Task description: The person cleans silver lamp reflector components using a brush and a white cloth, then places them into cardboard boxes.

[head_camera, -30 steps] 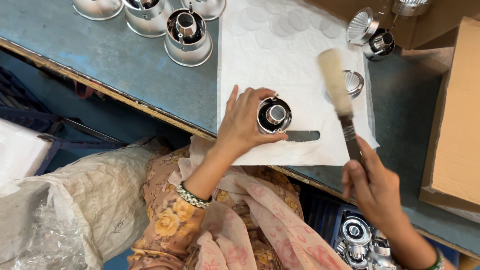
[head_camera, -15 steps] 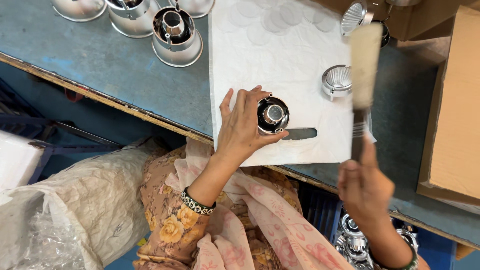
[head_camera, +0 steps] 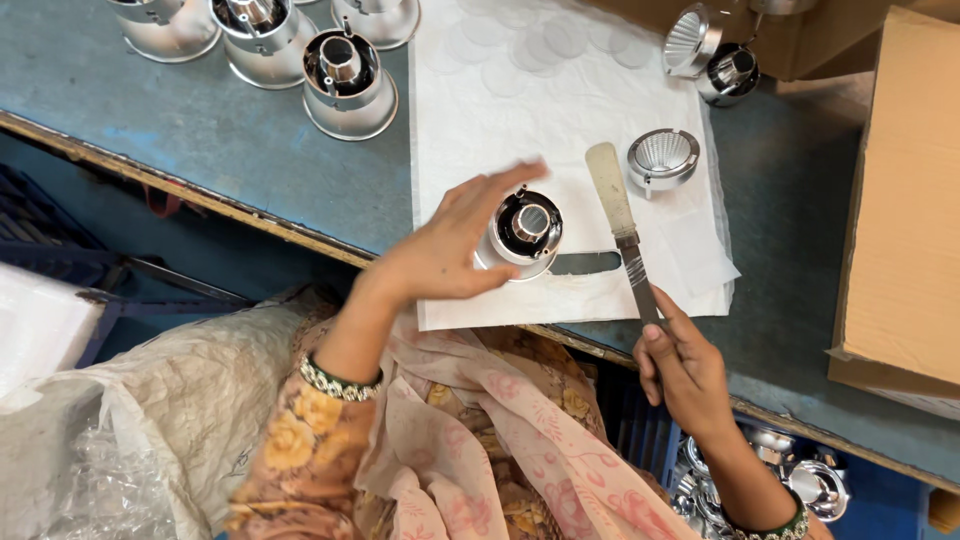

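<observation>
The left hand (head_camera: 440, 255) lies on the white sheet (head_camera: 500, 110) that covers the middle of the blue desk (head_camera: 200, 130). Its grip is spread: the fingers fan out flat, and the thumb and palm rest against the side of a silver lamp housing (head_camera: 525, 235) with a dark round centre. That housing stands upright near the sheet's front edge, and a flat grey blade-shaped piece (head_camera: 585, 263) lies on the sheet just right of it.

The right hand (head_camera: 680, 365) is off the sheet's front right corner, past the desk edge. Its grip is pressed together around the metal handle of a flat brush (head_camera: 618, 225), whose pale bristle end points away from the person and reaches over the sheet, just right of the housing. Beyond the brush tip, a ribbed silver reflector cup (head_camera: 662, 157) sits on the sheet.

Left of the sheet, three more silver housings (head_camera: 345, 85) stand on the bare desk. At the sheet's far right corner lie two further reflector parts (head_camera: 710, 55). A plain brown cardboard box (head_camera: 905, 200) fills the desk to the right of the sheet; a second brown box (head_camera: 800, 30) sits behind the reflector parts. Below the desk, right of the right hand, is a bin of shiny metal parts (head_camera: 800, 480); far left of the sheet is crinkled clear plastic wrap (head_camera: 100, 470).
</observation>
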